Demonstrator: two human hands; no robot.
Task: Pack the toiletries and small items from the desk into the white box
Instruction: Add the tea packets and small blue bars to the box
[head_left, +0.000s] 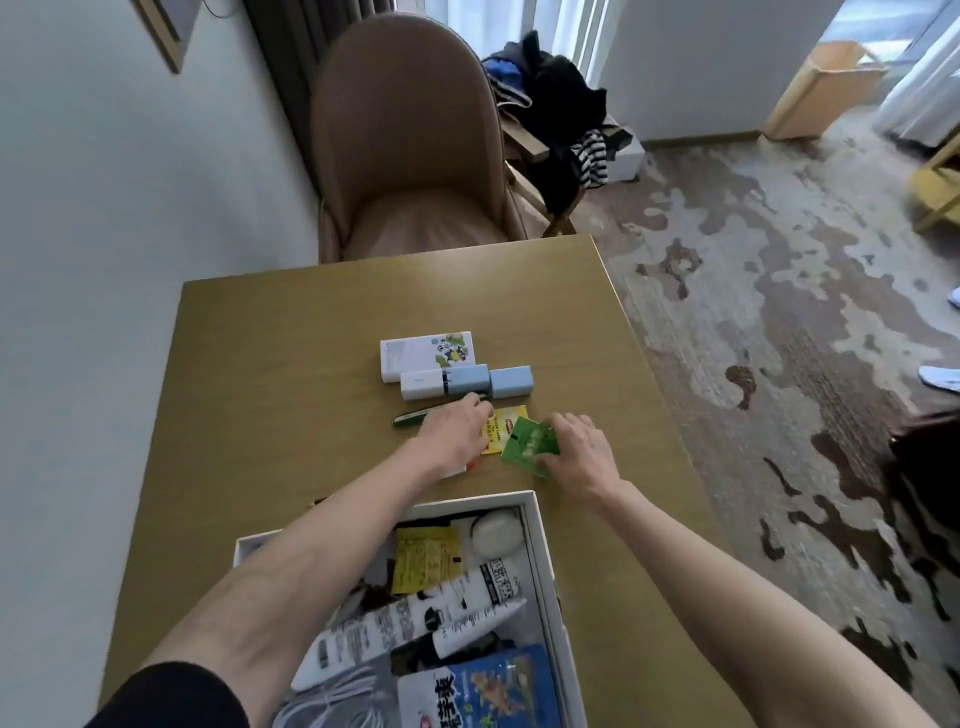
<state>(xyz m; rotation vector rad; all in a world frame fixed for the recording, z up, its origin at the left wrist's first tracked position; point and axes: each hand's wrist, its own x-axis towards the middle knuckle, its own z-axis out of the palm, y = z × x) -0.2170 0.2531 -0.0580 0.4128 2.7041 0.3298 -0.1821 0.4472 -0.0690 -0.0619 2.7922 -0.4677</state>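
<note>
**Both grips on the sachets at mid-table; white box waits at the near edge.**

My right grip pinches the right edge of one green packet, which lies tilted with a corner over one yellow packet. My left grip rests fingers-down across the yellow packet's left side, fingertips at the right end of one green pen; whether it pinches anything, I cannot tell. The pen's long axis runs roughly left to right across the table. The white box lies straight back from both grips toward the near edge, the left arm crossing above it. In my judgement the right grip is better placed for the carry. Three cartons remain beyond the pen: one patterned carton, one white-and-blue carton, one pale blue carton. Already boxed, among other things: one white tube.
</note>
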